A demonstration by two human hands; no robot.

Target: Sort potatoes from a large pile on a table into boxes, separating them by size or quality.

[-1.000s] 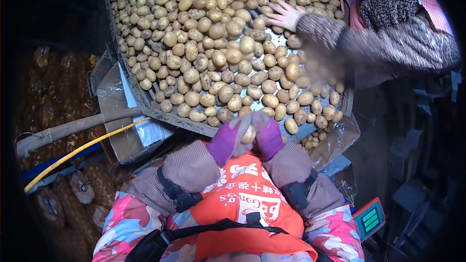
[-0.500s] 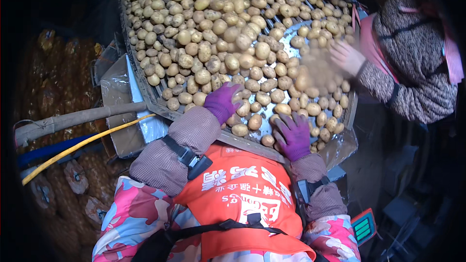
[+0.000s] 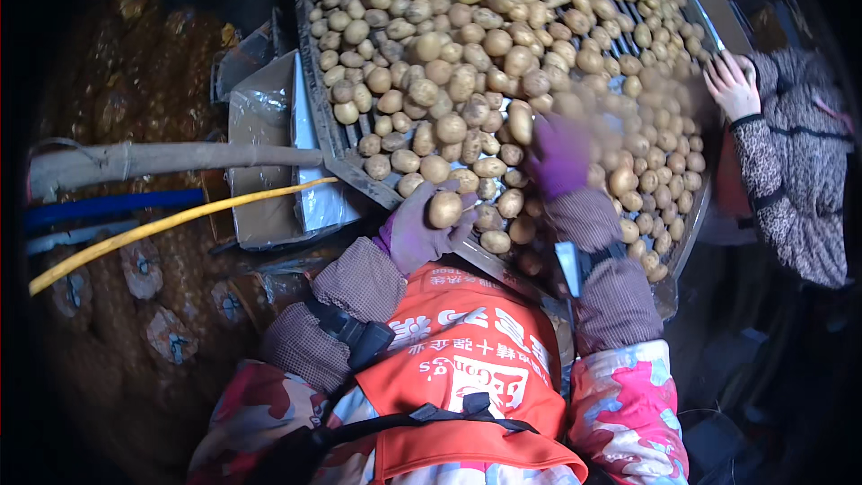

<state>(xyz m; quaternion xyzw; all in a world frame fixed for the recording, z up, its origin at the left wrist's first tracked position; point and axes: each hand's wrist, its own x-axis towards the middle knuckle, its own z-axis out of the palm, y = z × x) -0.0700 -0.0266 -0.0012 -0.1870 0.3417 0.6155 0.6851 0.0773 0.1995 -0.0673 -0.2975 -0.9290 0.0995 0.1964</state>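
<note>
My left hand (image 3: 415, 226), in a purple and grey glove, is turned palm up at the near edge of the sorting table, with its fingers curled round a potato (image 3: 445, 209). Over the pile of potatoes (image 3: 462, 85), my right hand (image 3: 561, 157), also in a purple glove, reaches forward. Motion smears its fingers, so I cannot make out whether it grips anything. Blurred potatoes lie just beyond it. Loose potatoes surround both hands, and the dark frame (image 3: 359, 178) of the slatted table runs beside my left hand.
A co-worker's bare hand (image 3: 734, 85) rests at the table's right edge. To the left stand an open cardboard box (image 3: 260, 135), a grey pole (image 3: 171, 164) and a yellow hose (image 3: 180, 218). Filled mesh sacks (image 3: 171, 332) lie below them.
My left hand has turned palm up, now holding a potato. My right hand has moved forward over the pile. The co-worker's hand has drawn back to the edge, and the view has shifted.
</note>
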